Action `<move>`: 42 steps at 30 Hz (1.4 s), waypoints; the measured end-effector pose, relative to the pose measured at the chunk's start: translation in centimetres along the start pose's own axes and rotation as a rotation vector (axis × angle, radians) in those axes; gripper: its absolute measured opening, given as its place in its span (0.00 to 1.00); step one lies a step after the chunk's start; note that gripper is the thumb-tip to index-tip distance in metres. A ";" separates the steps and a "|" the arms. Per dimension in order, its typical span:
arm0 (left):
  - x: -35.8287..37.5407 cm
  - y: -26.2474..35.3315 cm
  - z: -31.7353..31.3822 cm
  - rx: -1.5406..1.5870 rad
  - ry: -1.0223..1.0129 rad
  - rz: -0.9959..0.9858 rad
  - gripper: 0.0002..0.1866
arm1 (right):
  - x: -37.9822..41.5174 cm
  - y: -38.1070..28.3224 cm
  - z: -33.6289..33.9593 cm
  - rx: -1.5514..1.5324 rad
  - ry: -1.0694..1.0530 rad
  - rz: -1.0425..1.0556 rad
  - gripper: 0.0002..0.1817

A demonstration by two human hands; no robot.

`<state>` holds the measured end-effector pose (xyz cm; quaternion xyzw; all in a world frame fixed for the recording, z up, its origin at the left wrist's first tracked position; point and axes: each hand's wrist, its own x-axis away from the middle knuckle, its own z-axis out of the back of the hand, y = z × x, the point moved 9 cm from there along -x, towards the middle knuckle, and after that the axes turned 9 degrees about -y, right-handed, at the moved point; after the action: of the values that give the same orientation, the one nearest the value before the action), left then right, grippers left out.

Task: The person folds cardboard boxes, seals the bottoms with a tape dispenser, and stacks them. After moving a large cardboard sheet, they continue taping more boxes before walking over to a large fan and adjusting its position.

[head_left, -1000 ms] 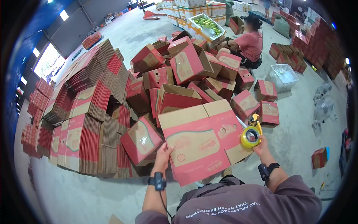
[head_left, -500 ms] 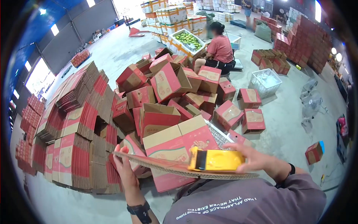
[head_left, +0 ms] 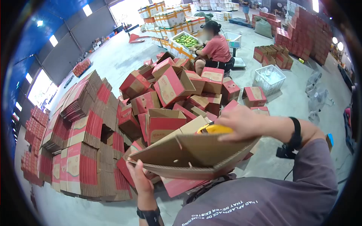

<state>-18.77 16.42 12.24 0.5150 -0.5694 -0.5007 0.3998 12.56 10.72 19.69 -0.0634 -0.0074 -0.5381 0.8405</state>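
A partly opened cardboard box (head_left: 188, 154) is held in front of my body, its brown inside facing up. My left hand (head_left: 141, 179) grips the box's left corner, thumb on the near side. Over the far right edge lies my right hand (head_left: 241, 124), with its fingers closed round a yellow tool (head_left: 215, 129) that is partly hidden by the hand and the cardboard. Beneath the held box, a red and tan carton (head_left: 183, 185) shows in part.
Piled open red boxes (head_left: 169, 87) lie ahead. Stacks of flattened cartons (head_left: 81, 165) stand at the left. A person in a pink shirt (head_left: 218, 49) sits beside a crate of green fruit (head_left: 185, 40). A white basket (head_left: 268, 80) stands at the right.
The flat cardboard has spread open into a box shape. My right hand has moved up and left with the yellow tool. The seated person now reaches toward the fruit.
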 end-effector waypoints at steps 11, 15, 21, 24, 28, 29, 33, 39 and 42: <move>4.4 0.2 -18.7 -0.685 -1.412 -0.588 0.17 | -11.6 0.2 -2.2 -0.489 -0.042 0.203 0.33; 5.8 -7.7 -20.1 -0.757 -1.561 -0.549 0.29 | -8.6 8.8 -1.8 -1.064 0.104 0.080 0.27; 6.7 2.3 -28.7 -0.752 -1.350 -1.185 0.35 | -6.0 10.0 -7.8 -1.571 0.289 -0.142 0.33; 4.7 1.1 -25.4 -0.856 -1.401 -1.069 0.34 | -3.8 13.4 -5.9 -1.511 0.311 -0.173 0.34; 2.8 -6.1 -19.4 -0.965 -1.558 -0.584 0.35 | -2.9 12.6 3.3 -1.600 0.490 0.063 0.32; 2.8 -6.4 -19.8 -0.972 -1.559 -0.583 0.35 | -3.6 11.7 4.0 -1.652 0.529 0.043 0.32; 4.6 -8.5 -21.7 -0.596 -1.587 -0.352 0.33 | -9.3 2.3 -3.9 -1.692 -0.022 0.101 0.30; 8.4 0.3 -8.2 -0.100 -1.727 0.171 0.30 | -5.3 4.3 -7.8 -1.851 0.119 0.097 0.30; 6.4 0.2 -3.6 -0.612 -0.864 -0.222 0.25 | -5.5 4.8 -8.9 -1.913 0.252 0.063 0.30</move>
<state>-16.22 9.54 12.66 0.1795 -0.4524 -0.8490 0.2058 14.14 16.63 9.96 -0.6634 0.5260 -0.2966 0.4420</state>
